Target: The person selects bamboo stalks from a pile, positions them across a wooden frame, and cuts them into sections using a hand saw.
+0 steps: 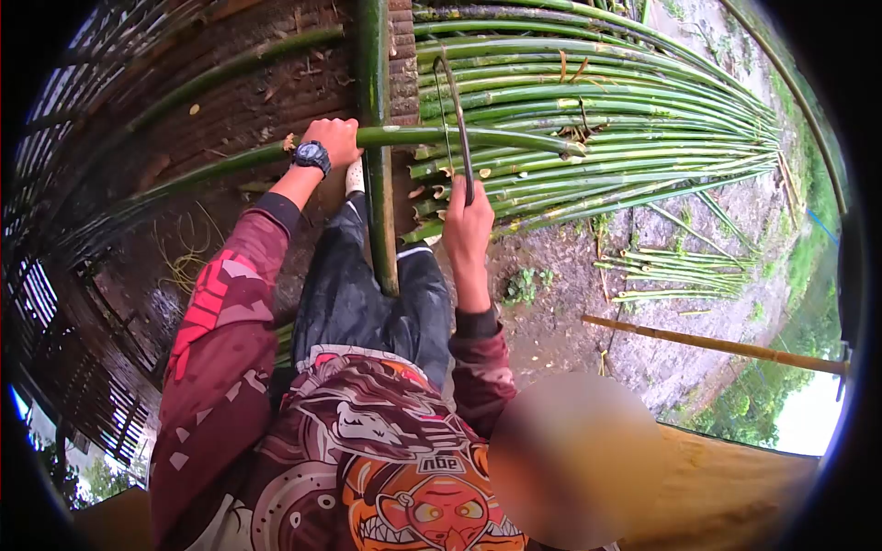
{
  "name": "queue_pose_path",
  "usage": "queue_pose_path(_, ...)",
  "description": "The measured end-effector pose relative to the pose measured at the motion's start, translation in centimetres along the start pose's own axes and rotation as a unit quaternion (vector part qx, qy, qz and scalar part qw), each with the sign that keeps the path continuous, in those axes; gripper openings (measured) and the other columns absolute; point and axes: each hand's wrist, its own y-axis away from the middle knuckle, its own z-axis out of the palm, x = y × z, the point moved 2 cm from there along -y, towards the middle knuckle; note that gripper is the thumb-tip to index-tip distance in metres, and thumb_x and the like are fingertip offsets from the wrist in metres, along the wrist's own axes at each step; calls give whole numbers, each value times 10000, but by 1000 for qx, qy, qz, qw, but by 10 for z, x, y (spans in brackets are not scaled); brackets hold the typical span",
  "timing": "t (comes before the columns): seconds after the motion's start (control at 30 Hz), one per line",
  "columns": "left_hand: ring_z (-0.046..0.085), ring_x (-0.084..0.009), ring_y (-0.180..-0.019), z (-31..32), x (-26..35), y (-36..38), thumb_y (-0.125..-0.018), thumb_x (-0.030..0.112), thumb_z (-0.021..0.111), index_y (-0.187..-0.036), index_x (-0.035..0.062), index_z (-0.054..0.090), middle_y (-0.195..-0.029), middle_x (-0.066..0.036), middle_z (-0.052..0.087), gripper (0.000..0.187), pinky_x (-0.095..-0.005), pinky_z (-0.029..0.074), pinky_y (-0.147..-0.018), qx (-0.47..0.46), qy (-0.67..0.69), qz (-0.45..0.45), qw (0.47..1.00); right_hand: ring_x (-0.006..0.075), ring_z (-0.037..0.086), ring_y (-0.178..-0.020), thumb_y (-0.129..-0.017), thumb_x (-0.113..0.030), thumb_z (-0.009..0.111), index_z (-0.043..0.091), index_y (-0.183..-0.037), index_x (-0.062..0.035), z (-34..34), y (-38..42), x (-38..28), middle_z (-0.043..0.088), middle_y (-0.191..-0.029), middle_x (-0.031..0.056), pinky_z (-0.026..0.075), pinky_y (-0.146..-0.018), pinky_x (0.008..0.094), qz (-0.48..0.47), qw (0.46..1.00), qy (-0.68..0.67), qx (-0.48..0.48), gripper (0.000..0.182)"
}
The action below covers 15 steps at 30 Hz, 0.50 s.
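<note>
My left hand, with a black watch at the wrist, is closed around a green bamboo pole. That pole lies crosswise over a thicker bamboo pole, which runs toward me and ends between my legs. In my right hand is the handle of a bow saw, its thin blade standing across the held pole to the right of the thicker one. Whether the blade has cut into the bamboo cannot be seen.
Many green bamboo poles lie piled on the right. A smaller stack of thin pieces sits on the ground nearer me. A yellowish pole extends at the right, and slatted bamboo walling stands at the left.
</note>
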Motion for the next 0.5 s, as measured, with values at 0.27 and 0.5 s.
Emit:
queue_pose_path(0.27, 620, -275, -934, 11, 14, 25, -721, 211, 802, -998, 123, 592, -984, -52, 602, 358, -415, 487, -787, 262, -62, -46, 962, 434, 625, -678, -1059, -283, 541, 593, -943, -8, 4, -3, -11, 619, -725, 224, 456, -604, 479, 18, 999, -25, 9, 303)
queue_pose_path(0.5, 731, -337, -758, 5, -4, 3, -817, 262, 706, -905, 100, 628, -833, -123, 716, 200, -474, 593, -673, 140, -6, -8, 990, 400, 568, -570, -1070, -286, 542, 556, -887, -35, 26, 6, 29, 560, -653, 191, 411, -524, 459, -73, 992, -76, 63, 310)
